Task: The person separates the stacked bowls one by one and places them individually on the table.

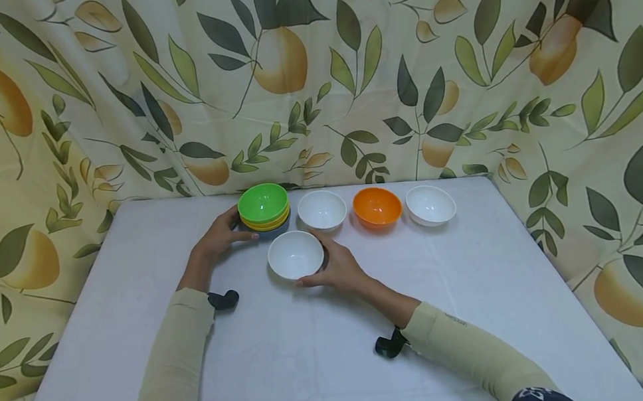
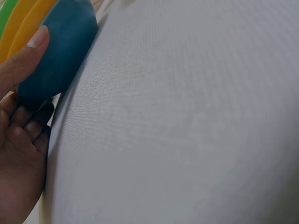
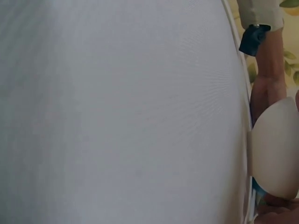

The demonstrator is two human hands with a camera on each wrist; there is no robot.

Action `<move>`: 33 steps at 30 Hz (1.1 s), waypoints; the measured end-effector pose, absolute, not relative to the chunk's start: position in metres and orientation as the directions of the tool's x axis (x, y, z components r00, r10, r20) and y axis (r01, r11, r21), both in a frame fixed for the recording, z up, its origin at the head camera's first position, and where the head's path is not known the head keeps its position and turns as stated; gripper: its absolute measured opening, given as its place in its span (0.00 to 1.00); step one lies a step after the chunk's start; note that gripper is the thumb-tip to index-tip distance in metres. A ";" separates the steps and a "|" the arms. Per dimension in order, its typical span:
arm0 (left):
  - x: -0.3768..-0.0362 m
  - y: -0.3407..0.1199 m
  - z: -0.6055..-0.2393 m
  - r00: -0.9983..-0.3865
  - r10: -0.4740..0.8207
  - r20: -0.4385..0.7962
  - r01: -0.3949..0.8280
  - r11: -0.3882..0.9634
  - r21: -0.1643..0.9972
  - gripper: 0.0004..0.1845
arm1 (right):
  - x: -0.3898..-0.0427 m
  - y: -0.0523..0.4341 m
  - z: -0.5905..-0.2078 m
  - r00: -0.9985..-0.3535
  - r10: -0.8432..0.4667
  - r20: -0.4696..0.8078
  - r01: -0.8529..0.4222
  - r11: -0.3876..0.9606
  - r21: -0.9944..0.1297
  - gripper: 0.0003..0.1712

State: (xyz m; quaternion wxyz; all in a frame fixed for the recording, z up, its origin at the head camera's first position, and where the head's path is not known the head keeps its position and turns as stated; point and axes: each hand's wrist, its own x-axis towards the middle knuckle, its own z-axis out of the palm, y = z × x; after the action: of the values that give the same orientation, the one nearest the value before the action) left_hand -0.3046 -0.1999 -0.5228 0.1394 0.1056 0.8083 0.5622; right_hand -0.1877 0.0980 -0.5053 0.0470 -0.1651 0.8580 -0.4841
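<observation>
On the white table [image 1: 136, 357], right hand [image 1: 338, 266] has its fingers curled round the near white bowl [image 1: 295, 254], while left hand [image 1: 219, 237] grips the bowl stack [image 1: 264, 211] just behind it.

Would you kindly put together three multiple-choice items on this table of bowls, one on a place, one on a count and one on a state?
1. Where does the stack of bowls stand?
A. At the left end of the back row
B. At the right end of the back row
C. At the near table edge

2. How many white bowls are in view?
A. One
B. Two
C. Three

3. What is the right hand doing?
A. Lying flat on the cloth
B. Holding the near white bowl
C. Gripping the orange bowl

Answers: 1 A, the stack, green on top, is leftmost in the row, with the left hand on it. 2 C, two in the row and one in front. 3 B, the fingers curl round that bowl's side.
</observation>
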 end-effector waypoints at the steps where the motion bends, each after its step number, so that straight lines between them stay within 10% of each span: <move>1: -0.305 -0.200 -0.523 -0.938 0.330 -0.107 0.015 0.345 0.939 0.58 | -0.187 0.099 -0.504 -0.941 -0.329 0.077 -0.235 0.475 -0.848 0.66; 18: -0.306 -0.200 -0.525 -0.940 0.327 -0.099 0.016 0.331 0.943 0.57 | -0.175 0.114 -0.461 -0.955 -0.292 0.052 -0.193 0.478 -0.857 0.60; 33: -0.307 -0.199 -0.523 -0.941 0.319 -0.112 0.005 0.345 0.938 0.57 | -0.240 0.079 -0.421 -0.960 -0.259 0.101 -0.242 0.600 -0.763 0.62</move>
State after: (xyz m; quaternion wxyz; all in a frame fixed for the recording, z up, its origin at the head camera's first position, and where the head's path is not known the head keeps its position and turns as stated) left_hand -0.3069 -0.1994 -0.5234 0.1391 0.1003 0.8083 0.5633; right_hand -0.2401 0.0786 -0.4206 0.0101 -0.1403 0.8943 -0.4249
